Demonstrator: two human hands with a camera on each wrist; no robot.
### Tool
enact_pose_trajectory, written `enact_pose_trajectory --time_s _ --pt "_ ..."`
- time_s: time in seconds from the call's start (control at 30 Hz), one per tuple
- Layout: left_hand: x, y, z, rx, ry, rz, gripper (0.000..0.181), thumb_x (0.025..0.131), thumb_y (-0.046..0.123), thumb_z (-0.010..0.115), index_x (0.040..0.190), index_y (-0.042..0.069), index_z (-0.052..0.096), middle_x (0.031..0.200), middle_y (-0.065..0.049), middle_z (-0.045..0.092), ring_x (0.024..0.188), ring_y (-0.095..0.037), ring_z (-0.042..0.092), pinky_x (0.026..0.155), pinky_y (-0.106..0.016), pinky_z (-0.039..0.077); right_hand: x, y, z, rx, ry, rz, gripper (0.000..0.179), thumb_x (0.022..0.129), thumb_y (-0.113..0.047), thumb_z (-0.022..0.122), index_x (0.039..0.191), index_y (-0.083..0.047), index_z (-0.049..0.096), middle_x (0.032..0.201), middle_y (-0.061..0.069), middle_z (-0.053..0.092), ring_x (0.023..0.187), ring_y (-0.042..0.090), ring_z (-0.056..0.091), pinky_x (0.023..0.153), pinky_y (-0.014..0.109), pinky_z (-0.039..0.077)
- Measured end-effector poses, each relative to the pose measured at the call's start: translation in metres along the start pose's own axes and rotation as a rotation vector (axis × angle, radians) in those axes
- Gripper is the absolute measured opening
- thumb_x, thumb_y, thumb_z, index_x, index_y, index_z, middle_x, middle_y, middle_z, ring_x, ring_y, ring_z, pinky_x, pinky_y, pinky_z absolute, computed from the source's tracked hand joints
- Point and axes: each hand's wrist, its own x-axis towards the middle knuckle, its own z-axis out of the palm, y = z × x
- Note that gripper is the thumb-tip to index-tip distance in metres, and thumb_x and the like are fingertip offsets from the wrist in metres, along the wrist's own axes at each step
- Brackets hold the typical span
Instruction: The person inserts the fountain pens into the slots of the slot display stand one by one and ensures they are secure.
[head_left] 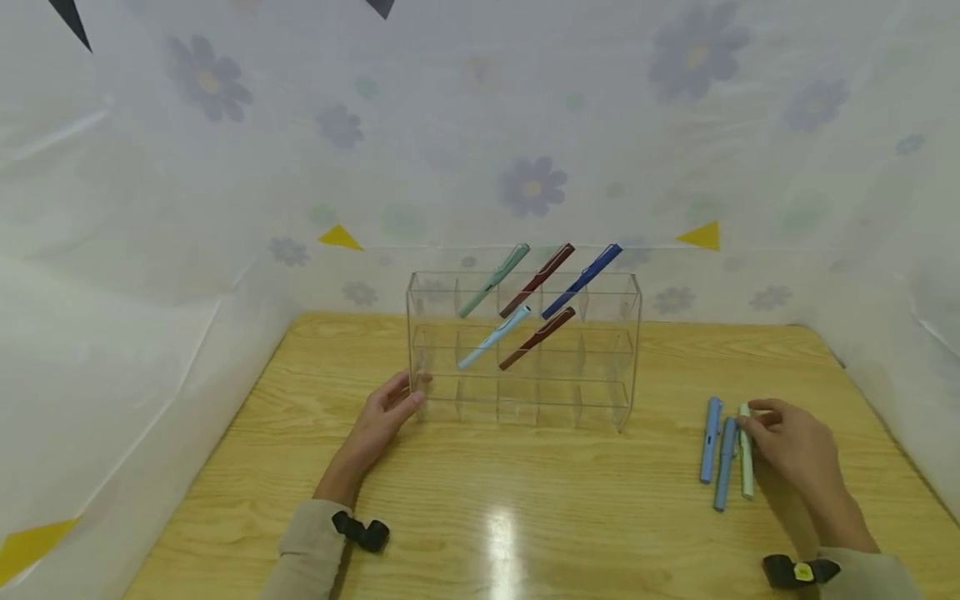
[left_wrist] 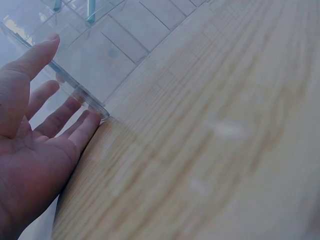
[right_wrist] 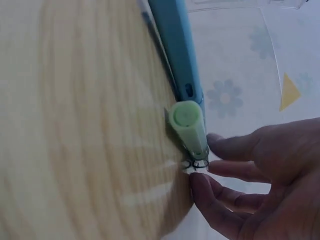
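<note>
Right hand (head_left: 798,450) pinches a light green pen (head_left: 746,467). Left hand (head_left: 377,429) grips the clear rack (head_left: 603,392); only its wrist view shows the fingers spread.

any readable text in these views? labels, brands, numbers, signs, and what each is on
None readable.
Yellow label on the black right wrist camera: any marking too small to read.
Loose pens, racked pens, clear tiered rack: no legible lettering.

Makeshift booth (head_left: 150,208): pale flowered sheeting (head_left: 450,125) on 3 sides of a wood-grain table (head_left: 570,500)
</note>
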Motion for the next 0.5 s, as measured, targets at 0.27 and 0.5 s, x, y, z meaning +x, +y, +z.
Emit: enact_pose_trajectory --time_s 0.27,0.5 --pt "0.001 0.0016 -0.0016 0.039 0.003 -0.001 0.054 0.106 0.023 0.061 0.155 0.007 0.044 0.15 -0.011 0.054 0.144 -0.029 0.043 0.104 -0.025 0.045 -0.0051 -0.001 -0.0051 0.043 -0.109 0.0 0.051 0.103 -0.019 0.062 0.136 0.018 0.048 0.114 0.039 0.063 0.1 0.055 0.064 0.075 0.06 0.053" --pt "0.0 0.0037 0.0 0.025 0.008 -0.009 0.056 0.106 0.022 0.061 0.156 0.006 0.043 0.151 -0.013 0.053 0.144 -0.027 0.044 0.105 -0.024 0.043 -0.0024 -0.0062 -0.003 -0.018 -0.094 0.005 0.052 0.099 -0.019 0.068 0.133 0.016 0.051 0.109 0.037 0.066 0.097 0.054 0.065 0.074 0.06 0.052"
